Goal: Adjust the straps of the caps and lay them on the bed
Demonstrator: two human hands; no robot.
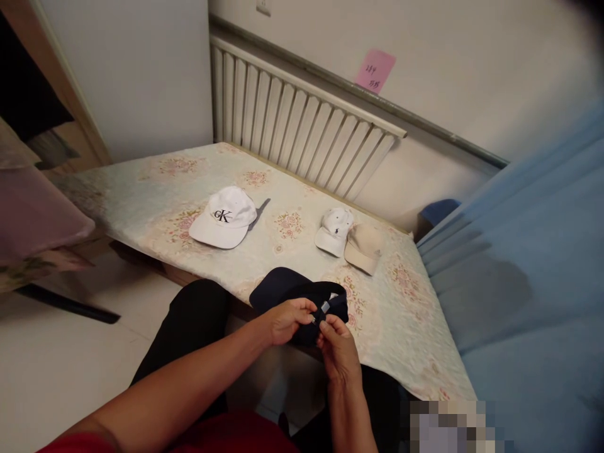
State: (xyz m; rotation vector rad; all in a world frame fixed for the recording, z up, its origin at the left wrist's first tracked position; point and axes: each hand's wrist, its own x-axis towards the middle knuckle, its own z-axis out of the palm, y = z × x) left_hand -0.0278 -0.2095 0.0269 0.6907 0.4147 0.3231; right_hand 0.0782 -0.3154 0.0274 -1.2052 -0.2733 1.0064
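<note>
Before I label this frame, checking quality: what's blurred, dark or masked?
Head view: soft even light, no glare; left hand and right hand on the dark navy fabric cap are sharp; pink cloth at left is smeared; top-right corner darkens; pixelated patch masks bottom right.

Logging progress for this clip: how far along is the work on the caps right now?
Nothing shows as finished: a white logo cap, a small white cap and a beige cap just lie on the table. In hand: the left hand and right hand pinch the navy cap at its strap's metal buckle. Left: cannot tell whether the other three need the same.
</note>
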